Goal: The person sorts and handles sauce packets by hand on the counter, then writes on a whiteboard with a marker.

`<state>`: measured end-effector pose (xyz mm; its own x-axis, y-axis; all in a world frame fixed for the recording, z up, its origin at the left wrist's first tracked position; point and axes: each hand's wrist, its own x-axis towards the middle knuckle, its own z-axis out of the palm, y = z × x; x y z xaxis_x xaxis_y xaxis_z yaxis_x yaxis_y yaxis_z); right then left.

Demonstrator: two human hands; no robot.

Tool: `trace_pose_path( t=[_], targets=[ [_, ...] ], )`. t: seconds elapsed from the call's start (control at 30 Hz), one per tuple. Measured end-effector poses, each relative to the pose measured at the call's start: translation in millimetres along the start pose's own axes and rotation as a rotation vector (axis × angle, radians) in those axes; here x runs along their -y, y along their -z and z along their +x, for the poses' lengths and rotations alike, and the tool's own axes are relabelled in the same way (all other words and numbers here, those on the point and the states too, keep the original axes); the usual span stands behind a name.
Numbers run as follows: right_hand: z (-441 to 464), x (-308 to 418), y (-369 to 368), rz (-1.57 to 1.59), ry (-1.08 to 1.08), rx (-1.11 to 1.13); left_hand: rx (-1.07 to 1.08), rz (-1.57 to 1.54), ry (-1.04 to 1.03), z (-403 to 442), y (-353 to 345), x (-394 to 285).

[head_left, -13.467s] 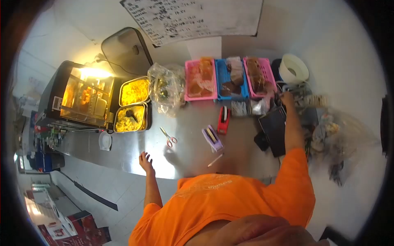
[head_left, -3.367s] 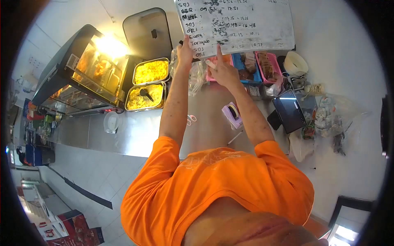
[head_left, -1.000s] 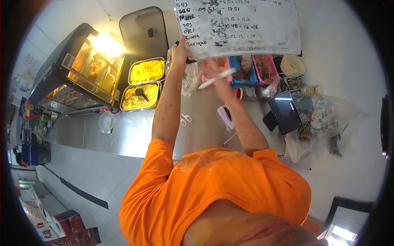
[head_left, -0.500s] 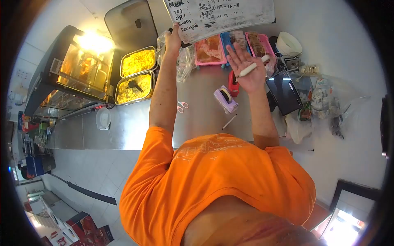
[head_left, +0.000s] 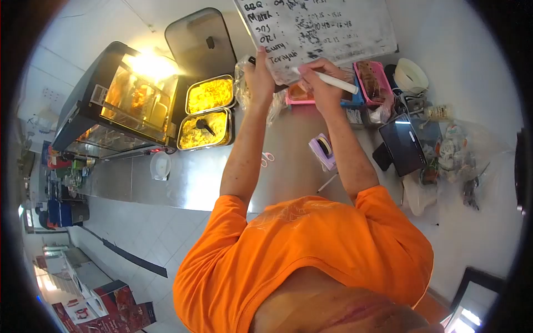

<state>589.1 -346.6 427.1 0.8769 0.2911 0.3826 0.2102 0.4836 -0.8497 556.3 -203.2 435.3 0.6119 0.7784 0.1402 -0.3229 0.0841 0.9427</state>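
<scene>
My left hand is closed on the lower left corner of the whiteboard, which bears handwritten names and times. A small black object shows beside its fingers. My right hand grips a white marker, its tip at the board's lower edge near the last written line. Behind and below that hand lie a pink basket and a blue basket, both partly covered.
A lit food warmer and two trays of yellow food stand left. On the metal table lie scissors, a purple tape dispenser and a pen. A tablet, a white tub and plastic bags are right.
The lower written lines have gone from the board since the view 3.4 seconds ago. My right hand, open half a second ago with the marker across it, has moved up and left to the board.
</scene>
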Motion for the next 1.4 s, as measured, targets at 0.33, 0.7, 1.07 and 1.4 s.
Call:
trace_pose_path(
  t=[0.33,0.7,1.07,1.4],
  targets=[
    [15,-26,-7,-0.373,0.455,-0.066,-0.010,-0.153,0.089,-6,-7,-1],
    [22,-32,-5,-0.280,0.386,-0.113,-0.050,-0.150,0.088,-9,-13,-5],
    [22,-39,3,-0.363,0.430,-0.135,-0.039,-0.129,0.126,-8,-12,-1],
    [24,-41,0,-0.349,0.456,-0.236,-0.106,-0.157,0.102,-20,-22,-13]
  ],
)
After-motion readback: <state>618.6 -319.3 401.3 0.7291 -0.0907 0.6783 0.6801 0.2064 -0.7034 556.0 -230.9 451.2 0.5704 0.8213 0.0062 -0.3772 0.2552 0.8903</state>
